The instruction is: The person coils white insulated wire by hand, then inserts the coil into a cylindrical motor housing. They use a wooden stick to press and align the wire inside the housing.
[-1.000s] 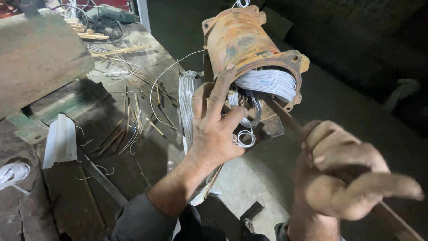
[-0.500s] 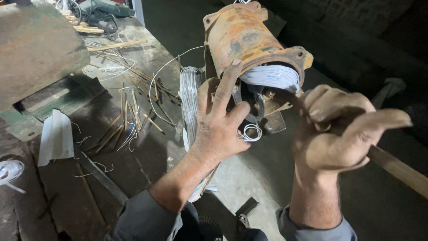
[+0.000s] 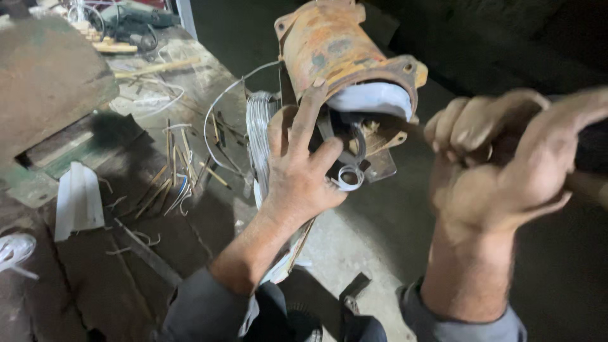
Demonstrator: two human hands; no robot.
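Rusty orange motor housing [image 3: 335, 54], pale windings bulging from its open end, lies on a cluttered workbench [image 3: 126, 266]; left hand [image 3: 297, 171] presses splayed fingers against it, right hand [image 3: 500, 171] clenches a wooden stick [image 3: 586, 187]

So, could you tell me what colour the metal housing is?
Rusty orange metal housing, seen in the head view.

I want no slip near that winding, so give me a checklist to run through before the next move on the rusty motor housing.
1. Left hand braced flat on the rusty housing: ok.
2. Right hand fisted around the wooden stick: ok.
3. Stick tip seated in the housing mouth: cannot tell, hidden.
4. White insulation showing at the mouth: ok.
5. Left fingers clear of the stick's line: not ok, they lie beside the mouth.
6. Loose wire coil clear of the mouth: ok.
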